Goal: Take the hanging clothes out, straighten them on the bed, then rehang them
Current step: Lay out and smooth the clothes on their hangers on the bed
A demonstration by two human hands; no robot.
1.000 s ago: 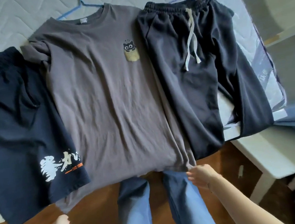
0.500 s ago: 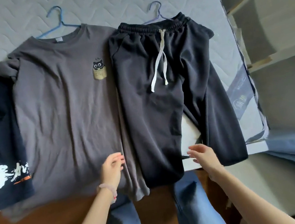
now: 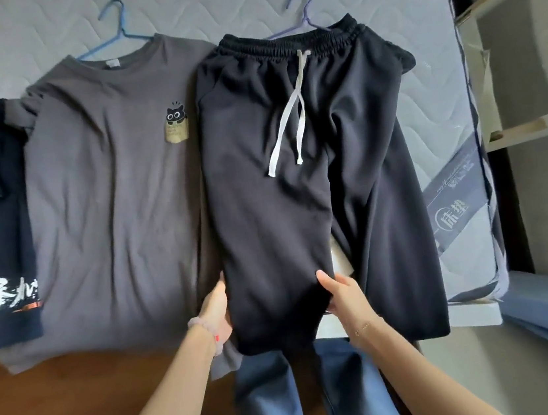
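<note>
My left hand (image 3: 215,313) and right hand (image 3: 344,297) pinch opposite edges of the black pants (image 3: 262,181) at the left leg, on the bed (image 3: 240,1), thumbs on top, fingers hidden underneath.

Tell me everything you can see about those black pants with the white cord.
The black sweatpants lie front up on the quilted mattress and look like soft fleece. Their gathered elastic waistband sits over a purple hanger, and a white drawstring trails down the front. The legs spread apart, with the cuffs hanging past the bed's edge. One side overlaps the grey T-shirt. The left hand and right hand hold the leg nearer the T-shirt.
</note>
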